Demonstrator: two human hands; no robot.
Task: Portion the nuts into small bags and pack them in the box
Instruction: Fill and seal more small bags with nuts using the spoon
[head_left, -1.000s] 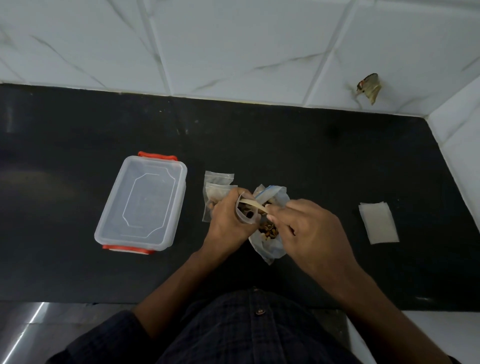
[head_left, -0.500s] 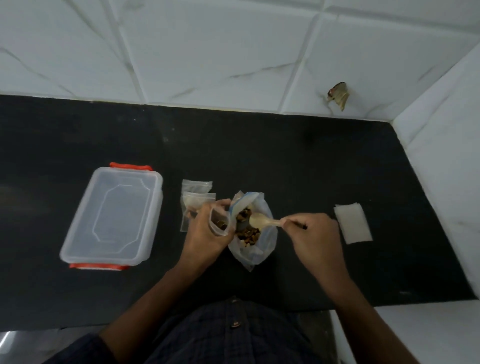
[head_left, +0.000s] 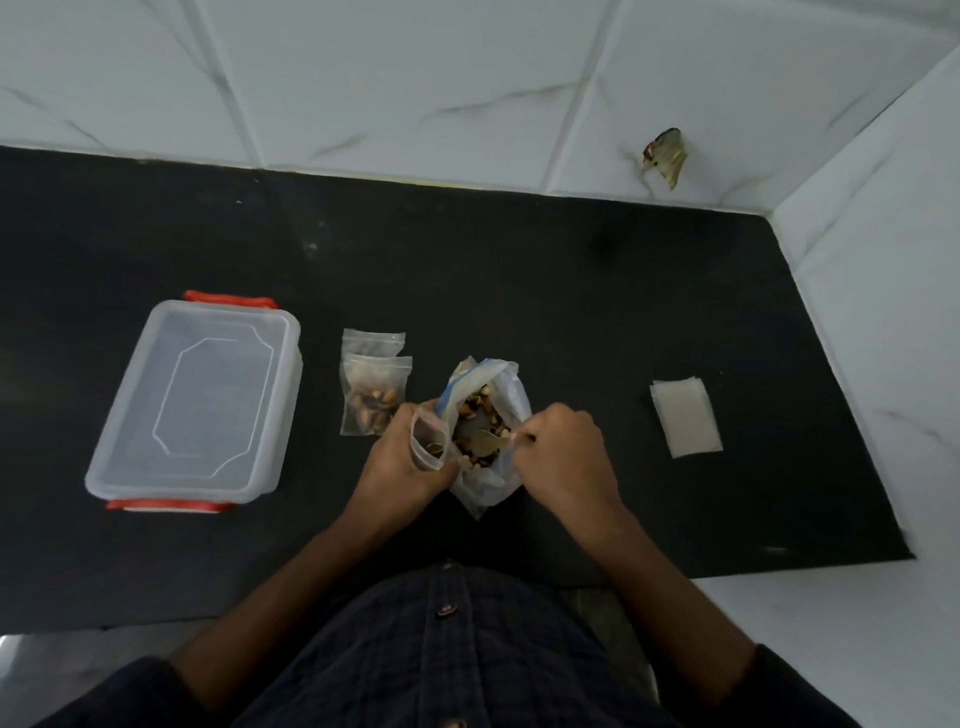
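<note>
Black worktop (head_left: 519, 270), white tiled wall behind. Far left: clear plastic box (head_left: 197, 400), lid on, red clips at its near and far ends. Just right of it, two small zip bags (head_left: 375, 387) lying flat and overlapping; the nearer one holds nuts.

Left hand (head_left: 402, 462): fingers curled round a small open bag (head_left: 427, 439), mouth held upward, pressed against the left side of the large nut bag (head_left: 485, 431).

Large nut bag stands open between the two hands, nuts visible inside.

Right hand (head_left: 563, 457): fingers closed, pinching the handle of a light-coloured spoon (head_left: 493, 441); spoon bowl is down among the nuts.

Well right of the hands: stack of empty small bags (head_left: 685, 418), flat, untouched.
</note>
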